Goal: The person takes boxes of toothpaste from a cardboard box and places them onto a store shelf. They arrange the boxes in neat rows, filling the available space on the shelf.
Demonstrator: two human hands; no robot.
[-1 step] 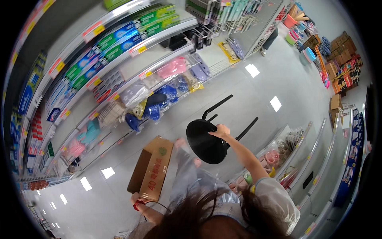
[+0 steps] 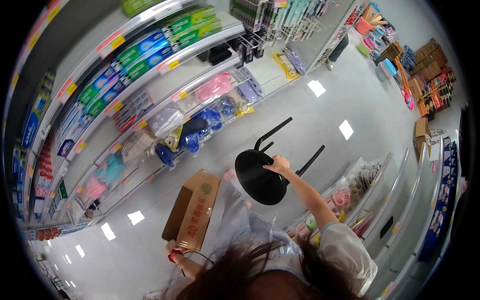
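My right hand is closed on the rim of a black stool, thumb lying on its round seat. The stool is tilted, its legs pointing toward the far right. At the lower left, my left hand, with a red band at the wrist, holds the near end of an open cardboard box. Its fingers are partly hidden at the box's edge. The box's dark open side faces left, and printing shows on its brown face. Between the box and the stool are my legs.
On the left, a long shelf holds boxed goods and bagged gloves. Low shelving on the right carries pink cups. The grey tiled floor runs between them. Far off are a person's leg, buckets and stacked cartons.
The cardboard box and my left hand have shifted very slightly to the right. My right hand keeps its hold on the stool, almost unmoved.
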